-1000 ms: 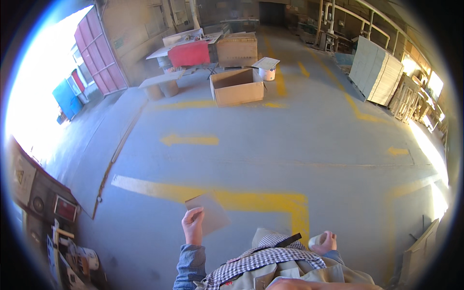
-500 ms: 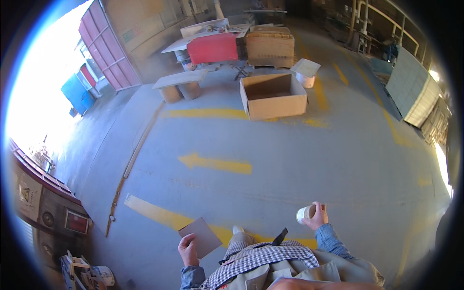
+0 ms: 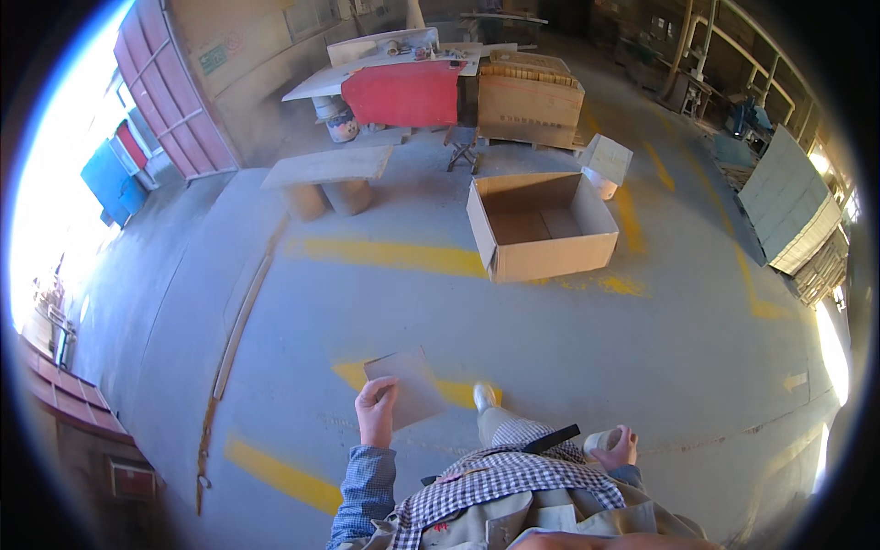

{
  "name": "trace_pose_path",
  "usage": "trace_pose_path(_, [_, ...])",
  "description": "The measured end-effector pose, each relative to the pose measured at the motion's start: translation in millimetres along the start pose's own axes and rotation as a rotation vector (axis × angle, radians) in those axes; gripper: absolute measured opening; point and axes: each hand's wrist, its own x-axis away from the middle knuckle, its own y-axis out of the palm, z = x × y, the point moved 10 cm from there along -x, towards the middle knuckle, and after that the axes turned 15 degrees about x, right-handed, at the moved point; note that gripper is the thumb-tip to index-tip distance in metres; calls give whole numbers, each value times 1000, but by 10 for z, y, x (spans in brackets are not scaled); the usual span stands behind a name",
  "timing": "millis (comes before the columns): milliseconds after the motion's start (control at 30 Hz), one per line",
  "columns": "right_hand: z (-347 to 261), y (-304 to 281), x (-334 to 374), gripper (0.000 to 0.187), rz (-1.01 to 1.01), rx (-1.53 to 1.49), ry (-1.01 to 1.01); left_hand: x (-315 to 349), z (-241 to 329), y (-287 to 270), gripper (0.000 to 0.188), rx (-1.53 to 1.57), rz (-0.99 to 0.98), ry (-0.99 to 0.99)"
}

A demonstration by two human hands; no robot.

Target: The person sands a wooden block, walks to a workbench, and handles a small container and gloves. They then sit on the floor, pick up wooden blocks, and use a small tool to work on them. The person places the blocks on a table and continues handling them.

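My left hand (image 3: 377,408) pinches the edge of a flat, brownish square sheet (image 3: 414,390), held out in front of me above the floor. The sheet looks like cardboard or sanding paper; I cannot tell which. Close to my right hip, my right hand (image 3: 624,447) is wrapped round a pale cylinder (image 3: 600,442), like a small tub or a roll. Its far end and most of its side are covered by my fingers and its own tilt. A checked apron (image 3: 504,486) hangs at my waist, and one shoe (image 3: 484,395) shows ahead of it.
An open cardboard box (image 3: 550,261) stands ahead, a white bucket (image 3: 605,165) behind it. Left of it is a board bench (image 3: 330,170). Farther back are a red-fronted table (image 3: 403,96), a folding stool (image 3: 461,147) and a large carton (image 3: 527,105). Stacked panels (image 3: 793,202) line the right.
I have stepped forward, so the box and table are nearer. My left hand with the sheet has risen and reached farther out; my right hand with the cylinder has dropped toward my side.
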Motion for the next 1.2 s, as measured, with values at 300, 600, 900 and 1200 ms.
trace_pose_path(300, [-2521,753,-3150,91,-91,-84,-56,-2749,308,303,17,-67,183,-9])
trace_pose_path(600, [-6018,477,-6331,93,-25,-76,-271,-5566,70,191,19,70,364,-57])
trace_pose_path(900, [-7361,588,-8056,95,36,3,-93,-9903,169,1426,12,-47,145,-170])
trace_pose_path(1200, [-7890,930,-9853,89,87,123,156,-12983,380,3338,16,227,-147,13])
